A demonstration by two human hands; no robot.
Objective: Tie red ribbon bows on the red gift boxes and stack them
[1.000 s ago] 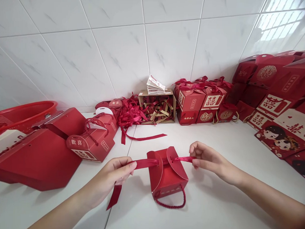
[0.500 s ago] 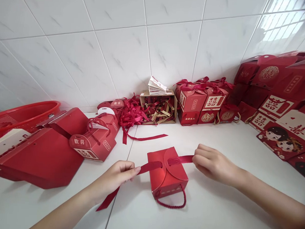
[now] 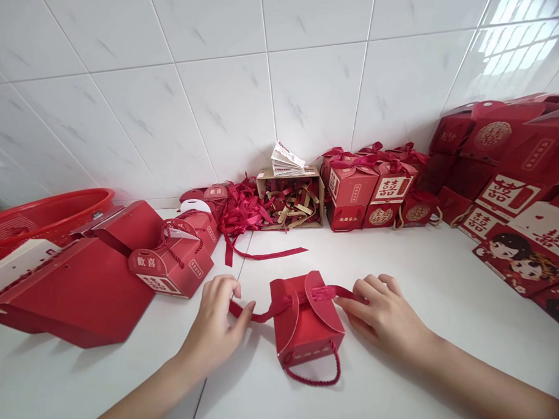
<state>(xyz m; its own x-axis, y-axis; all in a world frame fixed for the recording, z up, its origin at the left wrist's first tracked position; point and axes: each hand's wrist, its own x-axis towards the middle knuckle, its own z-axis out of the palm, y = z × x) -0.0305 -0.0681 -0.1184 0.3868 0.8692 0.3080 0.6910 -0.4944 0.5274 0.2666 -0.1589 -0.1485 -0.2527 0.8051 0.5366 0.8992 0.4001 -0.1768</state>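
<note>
A small red gift box (image 3: 314,333) stands on the white surface between my hands, its two curved top flaps parted a little. A red ribbon (image 3: 261,317) runs through the holes in the flaps and comes out on both sides. On the left side, my left hand (image 3: 217,322) has curled fingers around the ribbon, with thumb and index finger apart; the ribbon's tail is hidden behind it. Close to the box's right edge, my right hand (image 3: 386,312) pinches the other end. A twisted cord handle (image 3: 314,382) hangs at the front.
Along the tiled wall are a ribbon pile (image 3: 246,208), a carton of ribbon pieces (image 3: 320,205) and tied gift boxes (image 3: 354,184). Left lie larger red boxes (image 3: 79,288), a red basket (image 3: 89,201) and handled boxes (image 3: 174,264). More boxes (image 3: 506,144) are stacked right. One loose ribbon (image 3: 278,254) lies behind.
My left hand has turned, its thumb and index finger have parted, and the ribbon there sags. My right hand has moved closer to the box. The flaps have lifted and spread slightly.
</note>
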